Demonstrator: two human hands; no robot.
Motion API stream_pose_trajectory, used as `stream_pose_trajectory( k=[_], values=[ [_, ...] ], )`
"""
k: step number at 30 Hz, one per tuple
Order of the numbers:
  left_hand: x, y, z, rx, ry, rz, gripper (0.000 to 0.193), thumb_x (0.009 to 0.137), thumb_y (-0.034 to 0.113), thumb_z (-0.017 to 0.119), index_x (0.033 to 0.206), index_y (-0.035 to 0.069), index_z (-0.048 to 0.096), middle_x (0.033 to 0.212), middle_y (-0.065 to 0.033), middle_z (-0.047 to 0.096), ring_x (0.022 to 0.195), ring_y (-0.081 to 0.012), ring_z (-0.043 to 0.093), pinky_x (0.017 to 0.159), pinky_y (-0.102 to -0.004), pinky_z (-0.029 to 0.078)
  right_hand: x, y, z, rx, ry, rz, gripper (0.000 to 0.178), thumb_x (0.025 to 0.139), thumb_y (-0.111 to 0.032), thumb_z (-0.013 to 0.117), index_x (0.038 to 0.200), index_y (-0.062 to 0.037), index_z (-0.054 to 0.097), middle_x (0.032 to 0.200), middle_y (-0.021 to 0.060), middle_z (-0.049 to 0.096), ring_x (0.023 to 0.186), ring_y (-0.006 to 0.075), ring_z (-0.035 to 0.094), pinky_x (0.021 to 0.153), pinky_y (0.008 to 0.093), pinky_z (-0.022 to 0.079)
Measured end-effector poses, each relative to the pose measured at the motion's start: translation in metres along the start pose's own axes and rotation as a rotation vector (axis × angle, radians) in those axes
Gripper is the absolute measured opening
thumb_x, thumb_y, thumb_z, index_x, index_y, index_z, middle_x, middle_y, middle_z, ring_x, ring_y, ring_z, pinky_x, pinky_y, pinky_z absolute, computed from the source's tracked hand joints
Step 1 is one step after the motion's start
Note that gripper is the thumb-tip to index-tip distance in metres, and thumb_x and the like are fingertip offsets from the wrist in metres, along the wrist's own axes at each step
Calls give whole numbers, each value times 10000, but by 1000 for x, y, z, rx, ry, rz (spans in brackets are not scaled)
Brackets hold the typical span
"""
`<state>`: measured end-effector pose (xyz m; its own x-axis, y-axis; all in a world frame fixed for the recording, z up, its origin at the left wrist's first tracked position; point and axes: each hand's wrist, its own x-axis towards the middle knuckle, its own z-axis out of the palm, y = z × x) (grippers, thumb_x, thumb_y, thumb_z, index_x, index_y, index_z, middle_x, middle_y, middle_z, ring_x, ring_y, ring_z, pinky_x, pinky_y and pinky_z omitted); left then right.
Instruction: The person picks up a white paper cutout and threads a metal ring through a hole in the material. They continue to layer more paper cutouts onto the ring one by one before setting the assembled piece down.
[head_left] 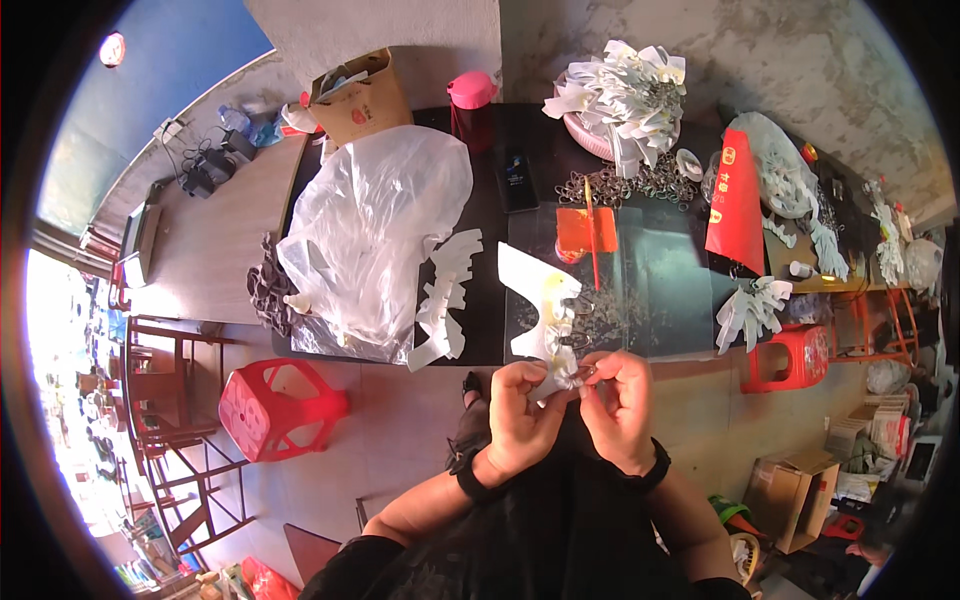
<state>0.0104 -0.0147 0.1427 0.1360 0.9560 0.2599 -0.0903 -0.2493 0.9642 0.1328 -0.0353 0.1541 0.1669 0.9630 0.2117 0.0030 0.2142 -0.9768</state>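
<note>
Both of my hands are close together just off the table's near edge. My left hand (522,418) is closed, pinching a small white strip (560,375) with a pale yellow spot on it. Thumb to fingertips, my right hand (620,410) grips a small shiny metal piece, ring-like, against that strip; its exact form is partly hidden by the fingers. Just beyond my fingers lies a white cut strip (540,285) with tabs and rings along its right side. A heap of metal rings (650,185) sits farther back, near an orange-red square (585,232) with a thin stick across it.
White strips overflow a pink basket (588,135) at the back. A clear plastic bag (370,240) covers the table's left part, beside more white strips (445,300). A phone (517,180) and a pink-lidded cup (472,110) stand behind. Red stools (285,410) flank the table.
</note>
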Motion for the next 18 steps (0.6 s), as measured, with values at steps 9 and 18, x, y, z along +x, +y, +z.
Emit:
stream_pose_trajectory(
  k=[9, 18],
  values=[
    [-7, -5, -1, -10, -7, 43, 528, 702, -166, 650, 1070, 40, 332, 1044, -98, 434, 918, -112, 495, 781, -200, 412, -1, -4, 0, 40, -21, -14, 384, 773, 167, 501, 1087, -22, 389, 1011, 129, 486, 887, 159, 521, 816, 267, 439],
    [-5, -10, -2, -21, -22, 91, 532, 695, -189, 633, 1066, 36, 326, 1038, -102, 444, 922, -112, 503, 799, -203, 408, 3, -5, 0, 43, -30, -18, 383, 773, 175, 491, 1088, -18, 388, 1014, 133, 486, 883, 157, 521, 806, 267, 442]
  ],
)
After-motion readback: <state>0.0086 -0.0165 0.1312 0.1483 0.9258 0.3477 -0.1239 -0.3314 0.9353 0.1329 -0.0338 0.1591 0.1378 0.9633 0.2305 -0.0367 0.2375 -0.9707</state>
